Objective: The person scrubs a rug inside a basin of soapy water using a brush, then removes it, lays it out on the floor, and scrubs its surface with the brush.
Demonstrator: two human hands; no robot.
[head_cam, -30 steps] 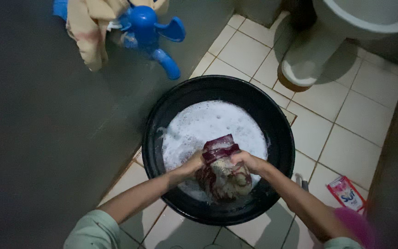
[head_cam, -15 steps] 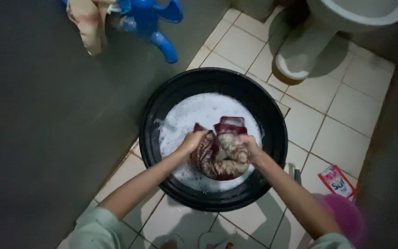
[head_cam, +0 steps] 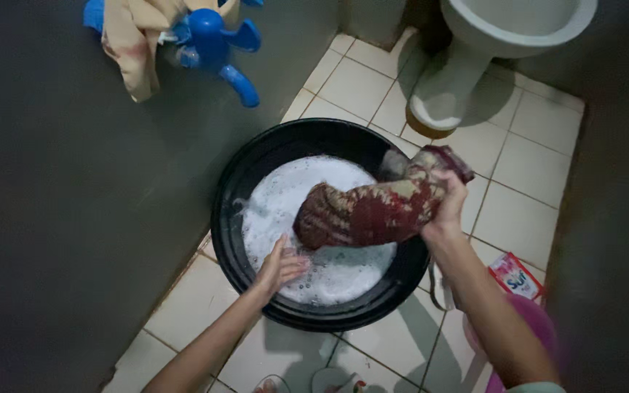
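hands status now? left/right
Left hand: open, fingers spread in the suds of the basin.
Right hand: closed on the red cloth.

One basin (head_cam: 236, 218), one cloth (head_cam: 373, 211), two hands.

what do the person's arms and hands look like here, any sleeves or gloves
Both forearms are bare, with no gloves, and no rings, watch or bracelet can be made out in the dim light. The left hand and right hand are slim with bare fingers. A pale green sleeve edge shows only at the right arm's upper end.
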